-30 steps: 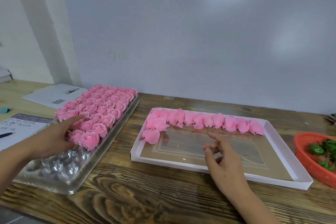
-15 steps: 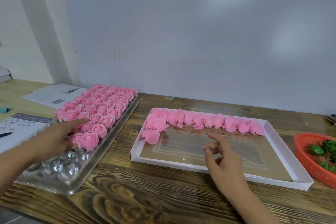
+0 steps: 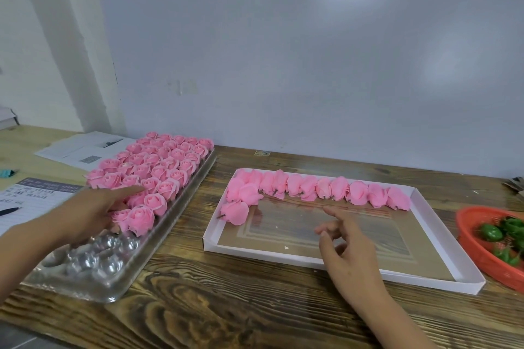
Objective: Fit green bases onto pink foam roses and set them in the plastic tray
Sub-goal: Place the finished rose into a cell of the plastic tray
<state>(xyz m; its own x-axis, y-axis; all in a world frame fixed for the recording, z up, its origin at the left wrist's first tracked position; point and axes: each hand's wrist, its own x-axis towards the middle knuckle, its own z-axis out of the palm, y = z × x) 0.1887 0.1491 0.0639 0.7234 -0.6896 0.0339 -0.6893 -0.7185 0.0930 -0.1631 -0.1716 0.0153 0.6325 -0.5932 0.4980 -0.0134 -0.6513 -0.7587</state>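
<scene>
Many roses (image 3: 158, 170) fill the plastic tray (image 3: 93, 280); both grips, left hand (image 3: 90, 212) and right hand (image 3: 348, 249), released.

Printing shows on the lined sheet (image 3: 31, 201) at the left edge, a dark header band with pale lettering over rows of small marks, all too blurred to read. The white papers (image 3: 85, 149) behind it carry dark patches, also illegible. A small sticker (image 3: 262, 153) on the wooden table (image 3: 226, 306) can't be made out.
</scene>
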